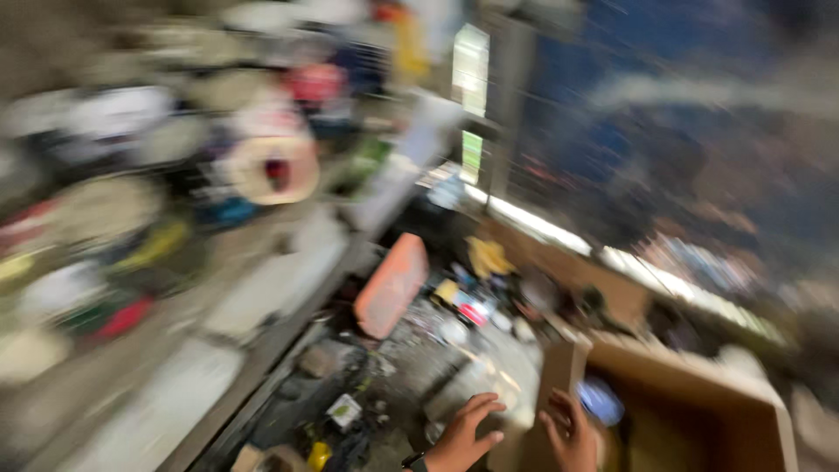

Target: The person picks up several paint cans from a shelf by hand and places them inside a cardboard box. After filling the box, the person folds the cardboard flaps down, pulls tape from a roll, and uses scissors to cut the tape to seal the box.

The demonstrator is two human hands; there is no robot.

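Two hands at the frame's lower edge, picture heavily blurred. Left hand (463, 434), fingers spread, holding nothing, rests on the cluttered worktop (411, 367). Right hand (572, 433) lies flat against the cardboard box (699, 411) wall, grip not closed. Box judged light, stiff, crushable; best held at rim or corners

Whole frame motion-blurred, esp. left half: shelves (131, 218) hold smeared items, kinds can't be told. Roll-shaped tan thing (278, 168) soft-edged, can't ID. Left hand (463, 433) cut off at wrist by bottom edge; watch/band barely in. Right hand (572, 433) also cut at bottom edge, fingers (559, 411) blurry, contact w/ cardboard box (699, 393) edge unclear. Box cut by bottom edge; blue obj (600, 400) inside too blurred to ID. Small clutter on desk (419, 358) too small/smeared. Upper right dark, streaked, unreadable.
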